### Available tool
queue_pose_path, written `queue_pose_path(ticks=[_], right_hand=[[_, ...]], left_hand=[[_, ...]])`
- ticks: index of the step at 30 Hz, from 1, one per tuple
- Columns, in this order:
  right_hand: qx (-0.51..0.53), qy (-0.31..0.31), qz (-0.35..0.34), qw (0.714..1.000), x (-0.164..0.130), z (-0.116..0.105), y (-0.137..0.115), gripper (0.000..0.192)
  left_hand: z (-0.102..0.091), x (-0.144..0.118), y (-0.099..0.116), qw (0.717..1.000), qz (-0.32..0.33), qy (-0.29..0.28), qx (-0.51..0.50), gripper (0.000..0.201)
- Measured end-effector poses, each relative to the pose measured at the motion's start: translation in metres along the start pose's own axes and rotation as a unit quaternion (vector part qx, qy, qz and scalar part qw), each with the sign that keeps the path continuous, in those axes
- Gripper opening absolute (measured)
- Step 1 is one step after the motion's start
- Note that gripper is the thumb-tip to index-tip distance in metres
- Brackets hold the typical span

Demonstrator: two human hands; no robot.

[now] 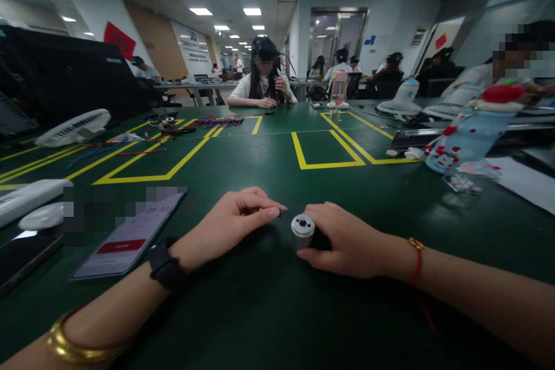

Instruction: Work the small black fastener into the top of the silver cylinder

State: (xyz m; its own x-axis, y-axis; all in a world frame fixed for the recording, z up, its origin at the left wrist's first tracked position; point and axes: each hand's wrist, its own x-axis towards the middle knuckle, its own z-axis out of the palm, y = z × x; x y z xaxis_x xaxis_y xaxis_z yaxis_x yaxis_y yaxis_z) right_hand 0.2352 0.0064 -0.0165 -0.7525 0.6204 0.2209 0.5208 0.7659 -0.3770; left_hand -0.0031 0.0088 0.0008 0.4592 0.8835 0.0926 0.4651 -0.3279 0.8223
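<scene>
A metal cylinder [302,230] was gripped by the right hand [347,240]; the left hand [236,219] was pinched shut, empty. A phone [130,237] lay left, its writing unreadable.

Item: one small metal cylinder [302,230], silver-grey, standing upright on the green table mat [269,167] near its front edge. Top face is round with a dark central hole and small marks around it. Its right side is enclosed by fingers; lower body partly hidden.
</scene>
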Motion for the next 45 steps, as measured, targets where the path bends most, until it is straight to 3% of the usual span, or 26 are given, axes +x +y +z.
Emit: queue_pose_path(ticks=[7,10,24,41,45], right_hand=[[0.006,-0.008,0.005,1.0,0.0,0.001,0.001,0.021],[0.002,-0.014,0.013,1.0,0.0,0.001,0.0,0.022],[-0.001,-0.02,0.019,1.0,0.0,0.001,0.0,0.023],[-0.001,-0.025,0.02,0.999,0.001,0.0,0.0,0.024],[-0.001,-0.023,0.017,1.0,0.001,0.001,0.0,0.022]], left_hand=[[0.0,0.003,-0.016,0.99,0.073,-0.107,0.06,0.02],[0.0,0.003,-0.016,0.983,0.093,-0.128,0.093,0.019],[-0.001,0.001,-0.019,0.978,0.116,-0.131,0.114,0.02],[-0.001,0.002,-0.02,0.979,0.106,-0.132,0.117,0.017],[-0.003,0.003,-0.016,0.985,0.079,-0.13,0.083,0.021]])
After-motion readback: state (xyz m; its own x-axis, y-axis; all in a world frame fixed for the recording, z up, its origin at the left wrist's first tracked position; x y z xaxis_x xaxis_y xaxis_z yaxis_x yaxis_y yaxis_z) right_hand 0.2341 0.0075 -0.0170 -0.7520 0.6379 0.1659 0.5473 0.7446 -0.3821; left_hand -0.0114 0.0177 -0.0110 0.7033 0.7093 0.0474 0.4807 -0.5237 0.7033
